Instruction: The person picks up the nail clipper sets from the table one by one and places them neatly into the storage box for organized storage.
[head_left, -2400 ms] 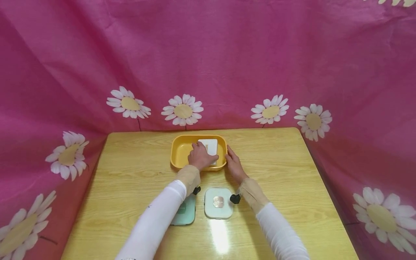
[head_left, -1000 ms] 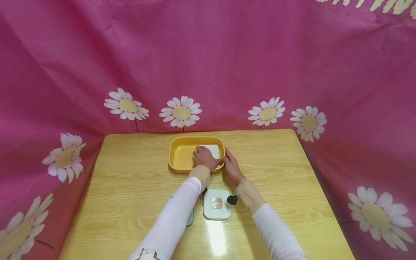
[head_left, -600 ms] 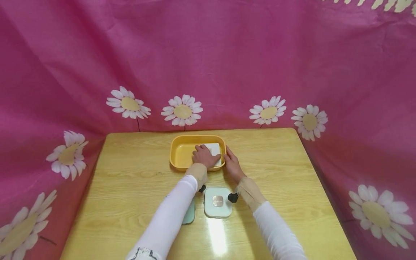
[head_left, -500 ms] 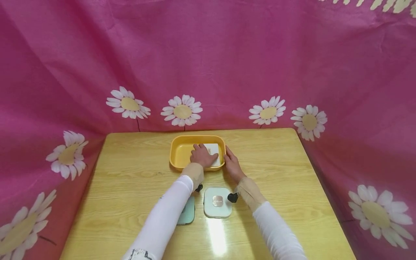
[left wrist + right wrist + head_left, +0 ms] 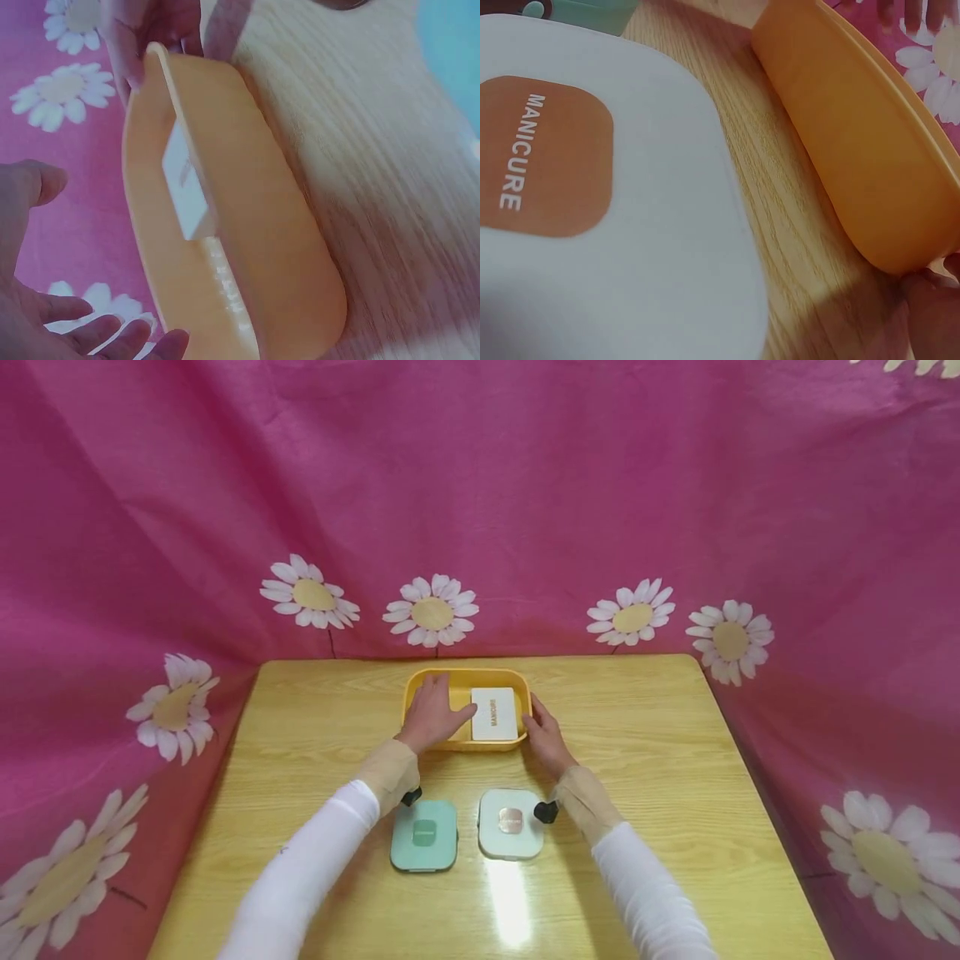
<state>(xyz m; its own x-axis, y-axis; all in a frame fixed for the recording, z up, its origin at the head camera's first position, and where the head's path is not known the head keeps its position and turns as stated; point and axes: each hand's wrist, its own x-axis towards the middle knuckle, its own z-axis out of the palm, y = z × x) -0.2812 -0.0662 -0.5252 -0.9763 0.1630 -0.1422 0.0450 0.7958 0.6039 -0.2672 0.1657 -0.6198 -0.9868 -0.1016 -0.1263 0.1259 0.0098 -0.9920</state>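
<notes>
In the head view a yellow plastic tray (image 5: 420, 693) stands near the back of the table. Inside its right half lies a white box (image 5: 495, 714) lettered MANICURE, also visible in the left wrist view as a white box (image 5: 184, 184). My left hand (image 5: 432, 712) is over the tray's left part, thumb spread from the fingers and holding nothing. In the left wrist view that left hand (image 5: 45, 300) has loosely spread fingers. My right hand (image 5: 547, 739) holds the tray's right end; its fingers (image 5: 930, 289) bend against the lower corner in the right wrist view.
Two square cases lie on the wooden table (image 5: 300, 760) in front of the tray: a mint-green case (image 5: 424, 852) at left and a white case (image 5: 495, 843) at right, near my right wrist. A pink cloth (image 5: 480, 485) with daisies surrounds the table.
My left hand has come off the white box and moved left, uncovering its lettering and the green case. Earlier the box shifted toward the tray's right end. My right hand stays there.
</notes>
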